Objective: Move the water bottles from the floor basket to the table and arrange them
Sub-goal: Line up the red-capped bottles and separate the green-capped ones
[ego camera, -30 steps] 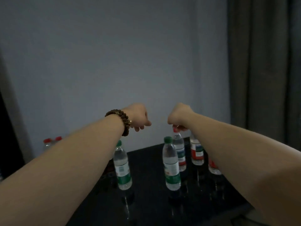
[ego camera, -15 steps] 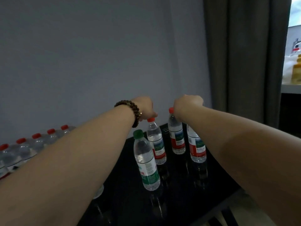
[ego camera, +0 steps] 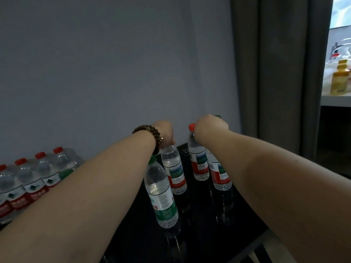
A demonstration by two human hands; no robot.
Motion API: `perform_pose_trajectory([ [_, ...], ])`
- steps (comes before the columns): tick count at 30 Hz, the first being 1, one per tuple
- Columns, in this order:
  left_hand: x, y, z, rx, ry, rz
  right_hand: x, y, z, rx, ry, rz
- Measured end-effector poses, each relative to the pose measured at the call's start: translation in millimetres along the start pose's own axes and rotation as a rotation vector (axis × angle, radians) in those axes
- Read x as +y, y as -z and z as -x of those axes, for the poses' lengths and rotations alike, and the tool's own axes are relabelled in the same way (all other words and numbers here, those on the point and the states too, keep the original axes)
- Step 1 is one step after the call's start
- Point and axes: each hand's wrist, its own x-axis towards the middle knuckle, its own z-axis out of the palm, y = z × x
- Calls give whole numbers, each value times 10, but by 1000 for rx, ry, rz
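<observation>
Several water bottles stand on a glossy black table (ego camera: 199,238). My left hand (ego camera: 164,133), with a bead bracelet at the wrist, grips the cap of a red-label bottle (ego camera: 174,169). In front of it stands a green-label bottle (ego camera: 161,198). My right hand (ego camera: 210,126) is curled down over the top of another red-label bottle (ego camera: 220,173), whose neck is hidden under my wrist. A sliver of green shows past the knuckles. A third red-label bottle with a red cap (ego camera: 198,162) stands free between my hands.
A shrink-wrapped pack of red-capped bottles (ego camera: 38,177) lies at the left against the grey wall. A dark curtain (ego camera: 275,73) hangs at the right, beside a bright shelf holding a yellow bottle (ego camera: 340,78). The table's front right edge runs near my right forearm.
The view has swung right and down, bringing the pack at the left into sight. My left hand has come down onto a red-label bottle's cap. My right hand has moved to the rightmost bottle.
</observation>
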Motion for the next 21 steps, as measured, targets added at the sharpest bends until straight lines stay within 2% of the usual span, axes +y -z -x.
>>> perform_pose_trajectory([
  [5, -199, 68, 165, 139, 4, 92, -41, 106, 103, 78, 31, -16],
  [13, -708, 748, 795, 385, 76, 200, -309, 773, 522, 179, 68, -19],
  [21, -1234, 1132, 1518, 588, 162, 320, -686, 1347, 1071, 427, 153, 10],
])
